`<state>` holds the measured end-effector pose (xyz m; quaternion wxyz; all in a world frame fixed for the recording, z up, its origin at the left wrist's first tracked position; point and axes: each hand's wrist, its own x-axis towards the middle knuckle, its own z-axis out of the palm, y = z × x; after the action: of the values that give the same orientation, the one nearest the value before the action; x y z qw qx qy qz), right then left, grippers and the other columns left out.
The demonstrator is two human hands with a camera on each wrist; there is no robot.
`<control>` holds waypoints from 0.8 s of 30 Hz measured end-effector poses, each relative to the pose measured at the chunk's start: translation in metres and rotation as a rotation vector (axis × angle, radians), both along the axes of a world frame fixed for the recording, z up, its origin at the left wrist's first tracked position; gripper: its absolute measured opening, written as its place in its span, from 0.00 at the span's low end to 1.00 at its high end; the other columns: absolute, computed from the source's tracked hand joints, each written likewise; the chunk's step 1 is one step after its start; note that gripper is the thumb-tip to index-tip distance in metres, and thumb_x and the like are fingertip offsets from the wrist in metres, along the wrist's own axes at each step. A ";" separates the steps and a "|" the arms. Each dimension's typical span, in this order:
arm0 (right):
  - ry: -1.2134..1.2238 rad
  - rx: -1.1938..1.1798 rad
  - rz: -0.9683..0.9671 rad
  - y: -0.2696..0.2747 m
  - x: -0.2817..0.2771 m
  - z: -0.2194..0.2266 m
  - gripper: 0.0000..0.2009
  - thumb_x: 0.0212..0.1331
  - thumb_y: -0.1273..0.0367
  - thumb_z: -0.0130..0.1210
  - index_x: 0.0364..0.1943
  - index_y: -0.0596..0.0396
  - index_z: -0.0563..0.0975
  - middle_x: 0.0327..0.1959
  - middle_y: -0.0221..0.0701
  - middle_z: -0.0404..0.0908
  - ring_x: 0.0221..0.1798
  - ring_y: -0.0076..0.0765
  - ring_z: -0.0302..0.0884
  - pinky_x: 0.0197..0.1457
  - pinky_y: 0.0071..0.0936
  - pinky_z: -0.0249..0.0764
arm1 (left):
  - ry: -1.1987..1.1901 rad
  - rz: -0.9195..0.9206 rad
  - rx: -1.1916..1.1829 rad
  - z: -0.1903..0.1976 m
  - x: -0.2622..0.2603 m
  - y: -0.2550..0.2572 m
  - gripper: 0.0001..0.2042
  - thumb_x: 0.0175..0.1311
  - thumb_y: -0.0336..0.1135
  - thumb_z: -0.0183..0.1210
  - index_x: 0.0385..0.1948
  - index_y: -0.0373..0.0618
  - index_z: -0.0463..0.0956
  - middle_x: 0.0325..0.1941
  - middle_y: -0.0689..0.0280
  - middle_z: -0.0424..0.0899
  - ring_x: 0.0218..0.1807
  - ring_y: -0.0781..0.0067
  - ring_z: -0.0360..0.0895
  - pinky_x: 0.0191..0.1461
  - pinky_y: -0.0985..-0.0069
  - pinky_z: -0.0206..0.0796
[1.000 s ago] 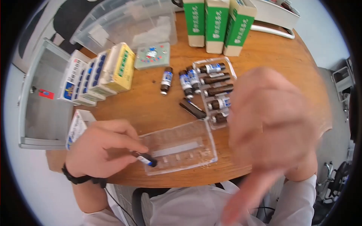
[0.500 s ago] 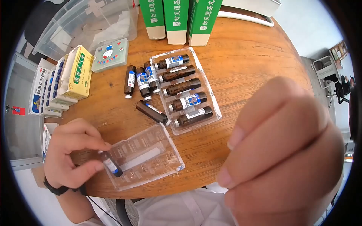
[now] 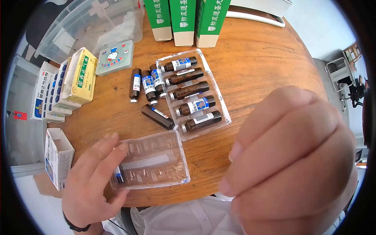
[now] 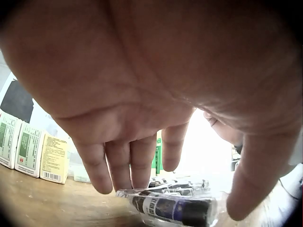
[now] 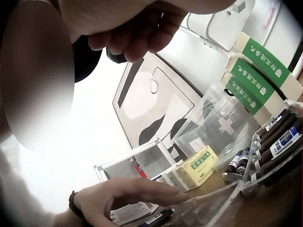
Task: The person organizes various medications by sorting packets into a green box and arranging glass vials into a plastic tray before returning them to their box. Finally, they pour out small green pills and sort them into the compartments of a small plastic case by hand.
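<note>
My left hand lies over the left end of a clear plastic blister tray, its fingers stretched out along the end and its thumb at the near edge. Beneath it, a dark vial with a white-and-blue label sits in the tray's end slot; the left wrist view shows this vial between the fingers and thumb. Close to the head camera my right hand is raised, fingers curled. A dark shape shows behind its fingertips in the right wrist view; whether the hand holds it, I cannot tell.
A second tray holds several brown vials. Beside it are three loose vials and a tilted one. Medicine boxes, an open white carton, a Hello Kitty case, green boxes and a clear bin surround them.
The vial pinched in my left hand now lies in the tray, and that hand's fingers have straightened over it. My right hand came up near the camera. The head view has shifted.
</note>
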<state>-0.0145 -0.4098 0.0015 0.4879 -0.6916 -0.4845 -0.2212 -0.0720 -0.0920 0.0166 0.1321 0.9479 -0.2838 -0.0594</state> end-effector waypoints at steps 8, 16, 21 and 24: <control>0.032 0.026 -0.008 0.015 0.004 -0.004 0.07 0.57 0.67 0.72 0.25 0.53 0.87 0.34 0.27 0.87 0.35 0.31 0.83 0.35 0.30 0.75 | -0.028 -0.034 -0.013 -0.004 0.006 0.005 0.45 0.38 0.34 0.82 0.69 0.41 0.80 0.75 0.45 0.81 0.72 0.37 0.80 0.76 0.48 0.73; 0.074 0.061 0.017 -0.015 -0.010 -0.011 0.07 0.56 0.68 0.72 0.26 0.54 0.87 0.34 0.28 0.87 0.35 0.31 0.83 0.34 0.29 0.75 | -0.130 -0.006 -0.111 0.016 0.036 0.006 0.39 0.52 0.38 0.81 0.70 0.39 0.79 0.68 0.49 0.86 0.65 0.43 0.85 0.69 0.55 0.76; 0.096 -0.088 -0.173 0.013 0.022 -0.005 0.05 0.48 0.77 0.65 0.30 0.58 0.88 0.37 0.36 0.89 0.35 0.35 0.85 0.35 0.30 0.78 | -0.108 0.110 -0.234 0.001 0.092 -0.009 0.25 0.63 0.26 0.68 0.66 0.39 0.82 0.50 0.52 0.89 0.46 0.58 0.87 0.53 0.66 0.79; 0.110 -0.105 -0.247 0.016 0.035 -0.020 0.05 0.51 0.78 0.65 0.31 0.56 0.88 0.35 0.35 0.87 0.37 0.39 0.84 0.43 0.32 0.80 | -0.192 0.014 -0.211 -0.010 0.120 -0.032 0.22 0.65 0.25 0.66 0.63 0.38 0.83 0.44 0.50 0.89 0.41 0.55 0.88 0.47 0.66 0.80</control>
<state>0.0206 -0.3939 -0.0181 0.4458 -0.7816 -0.3793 -0.2156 0.0485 -0.1235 0.0070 0.2036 0.9321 -0.2930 0.0627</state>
